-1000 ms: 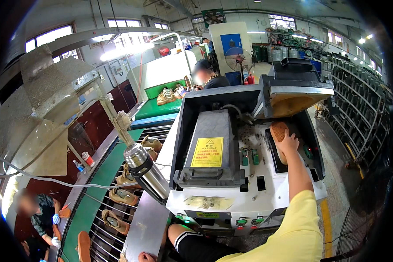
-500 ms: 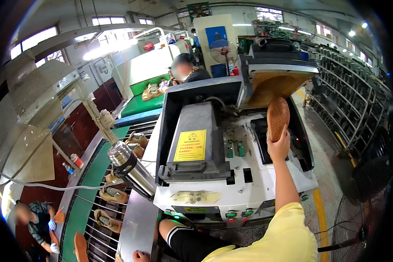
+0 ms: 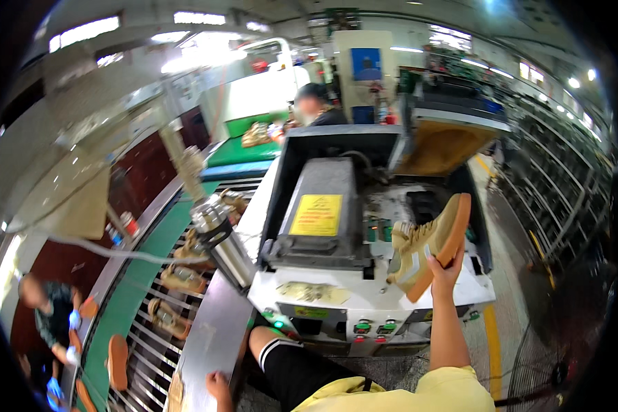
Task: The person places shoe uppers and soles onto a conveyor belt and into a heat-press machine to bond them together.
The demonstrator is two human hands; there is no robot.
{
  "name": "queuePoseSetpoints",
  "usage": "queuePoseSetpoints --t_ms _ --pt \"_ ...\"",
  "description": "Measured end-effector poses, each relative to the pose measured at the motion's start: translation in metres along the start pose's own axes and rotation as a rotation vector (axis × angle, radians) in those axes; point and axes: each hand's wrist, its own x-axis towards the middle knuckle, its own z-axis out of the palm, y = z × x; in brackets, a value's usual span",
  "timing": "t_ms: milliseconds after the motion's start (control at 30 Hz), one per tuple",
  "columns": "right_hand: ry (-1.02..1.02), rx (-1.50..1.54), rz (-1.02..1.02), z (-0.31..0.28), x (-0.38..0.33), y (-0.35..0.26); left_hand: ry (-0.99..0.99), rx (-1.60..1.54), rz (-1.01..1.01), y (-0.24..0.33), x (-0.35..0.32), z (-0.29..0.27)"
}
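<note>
My right hand (image 3: 446,273) is closed on a tan lace-up shoe (image 3: 422,250) with a pale side stripe and an orange-brown sole. The shoe is tilted, its sole facing right, over the front right of a white machine (image 3: 268,278). Behind it, the machine's right-hand lid (image 3: 453,141) stands raised, showing a brown inner face. Low in the view, my left hand (image 3: 218,386) is by the edge of a metal ledge (image 3: 209,343), its fingers curled in with nothing seen in them.
A steel flask (image 3: 230,254) stands left of the machine. Beyond the ledge, a roller conveyor (image 3: 141,343) carries several shoes, with a green belt (image 3: 103,357) alongside. One person works at lower left, another behind the machine. Racks (image 3: 549,185) and a fan (image 3: 559,374) are at right.
My right hand has drawn the shoe back from beneath the raised lid and turned it, so its upper now shows. My left hand has come further into view. The head view has shifted.
</note>
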Motion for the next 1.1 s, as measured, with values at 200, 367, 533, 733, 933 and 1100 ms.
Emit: queuePoseSetpoints --t_ms 200,367,533,733,933,1100 --pt "-0.320 0.592 0.760 0.076 -0.114 0.026 -0.553 -0.378 -0.129 0.112 -0.091 0.018" --pt "-1.007 0.680 0.960 0.207 -0.242 0.015 -0.680 -1.042 0.014 0.178 -0.133 -0.025" --pt "-1.764 0.325 0.806 0.291 -0.344 -0.020 -0.339 -1.159 -0.212 0.146 -0.127 -0.111" --pt "-1.990 0.278 1.143 0.273 -0.422 0.031 0.095 -0.985 -0.302 0.057 -0.066 -0.163" --pt "-1.939 -0.117 1.034 0.243 -0.420 0.087 0.138 -0.656 -0.359 0.036 0.118 -0.226" --pt "-1.682 -0.292 0.752 0.261 -0.422 0.127 0.121 -0.547 -0.420 0.038 0.255 -0.198"
